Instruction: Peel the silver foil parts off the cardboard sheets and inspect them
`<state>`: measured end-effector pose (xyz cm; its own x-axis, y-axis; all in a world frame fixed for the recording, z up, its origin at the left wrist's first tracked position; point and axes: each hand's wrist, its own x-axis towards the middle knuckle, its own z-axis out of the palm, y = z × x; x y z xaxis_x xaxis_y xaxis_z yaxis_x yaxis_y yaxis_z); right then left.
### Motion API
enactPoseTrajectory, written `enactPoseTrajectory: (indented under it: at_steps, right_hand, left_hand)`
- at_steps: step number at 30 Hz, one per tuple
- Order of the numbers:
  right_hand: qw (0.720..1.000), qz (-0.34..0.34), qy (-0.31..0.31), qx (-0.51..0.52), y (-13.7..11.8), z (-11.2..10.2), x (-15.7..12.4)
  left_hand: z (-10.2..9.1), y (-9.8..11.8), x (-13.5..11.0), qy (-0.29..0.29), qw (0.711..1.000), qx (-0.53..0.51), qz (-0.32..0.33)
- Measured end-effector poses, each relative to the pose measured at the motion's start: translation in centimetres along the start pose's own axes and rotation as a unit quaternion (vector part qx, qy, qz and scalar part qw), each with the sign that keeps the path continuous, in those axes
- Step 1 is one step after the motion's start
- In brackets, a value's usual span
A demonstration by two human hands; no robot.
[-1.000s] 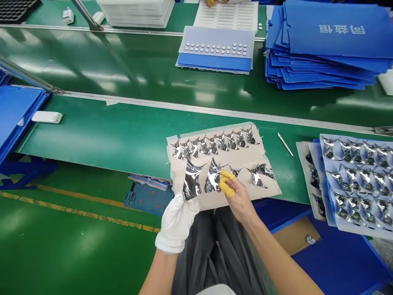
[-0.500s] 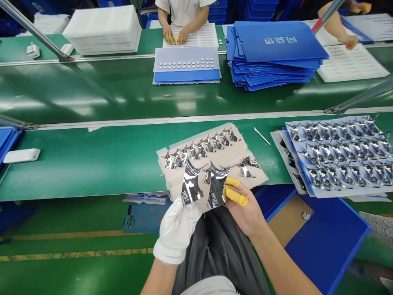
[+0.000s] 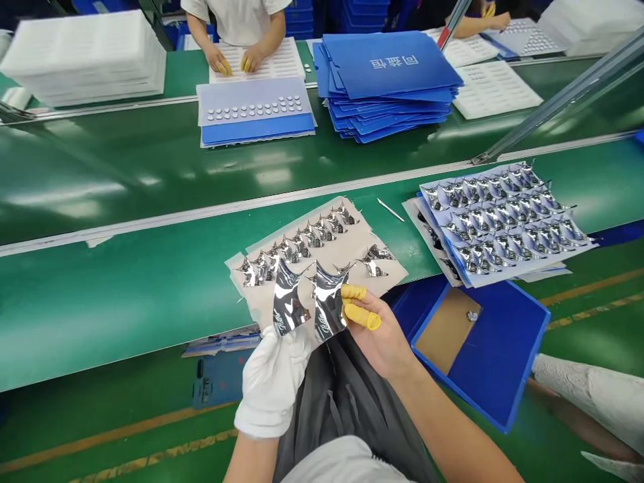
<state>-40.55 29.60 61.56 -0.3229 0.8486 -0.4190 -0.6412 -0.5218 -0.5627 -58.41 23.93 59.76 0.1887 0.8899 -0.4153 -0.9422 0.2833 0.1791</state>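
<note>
My left hand, in a white glove, grips a shiny, mirror-like curved piece by its lower end. Yellow finger cots cover fingertips of my right hand, which pinches a second shiny curved piece by its right edge. Both pieces have pointed upper corners and pale lettering near the bottom, and they stand upright side by side. Behind them a beige sheet lies on the table edge, bearing a row of similar shiny pieces and a few more at its right.
Right of the sheet lie a white pen-like stick and stacked trays with rows of shiny pieces. Below the green table is a blue bin. Across, a co-worker's hands work near stacked blue boards.
The view has swung to the right, so the surroundings sit further left. Both hands keep hold of their shiny pieces in nearly the same pose.
</note>
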Motion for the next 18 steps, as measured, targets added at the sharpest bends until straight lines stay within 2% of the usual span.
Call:
enactPoseTrajectory:
  at_steps: [5,10,14,18]
  right_hand:
    - [1.000,-0.010,0.007,-0.015,-0.3,-0.5,0.0]
    - [0.999,-0.007,0.008,-0.031,-0.8,-0.9,0.2]
    - [0.999,-0.013,0.007,-0.049,-1.0,-1.0,0.4]
    - [0.998,-0.014,-0.009,-0.053,-1.3,-1.0,0.8]
  left_hand:
    - [0.6,-0.6,0.2,0.017,1.000,-0.003,0.009]
    - [1.5,-1.2,0.2,0.009,0.999,0.004,0.042]
    - [2.2,-1.5,0.0,0.045,0.998,-0.004,0.051]
    - [2.9,-0.2,-1.0,0.064,0.992,-0.074,0.078]
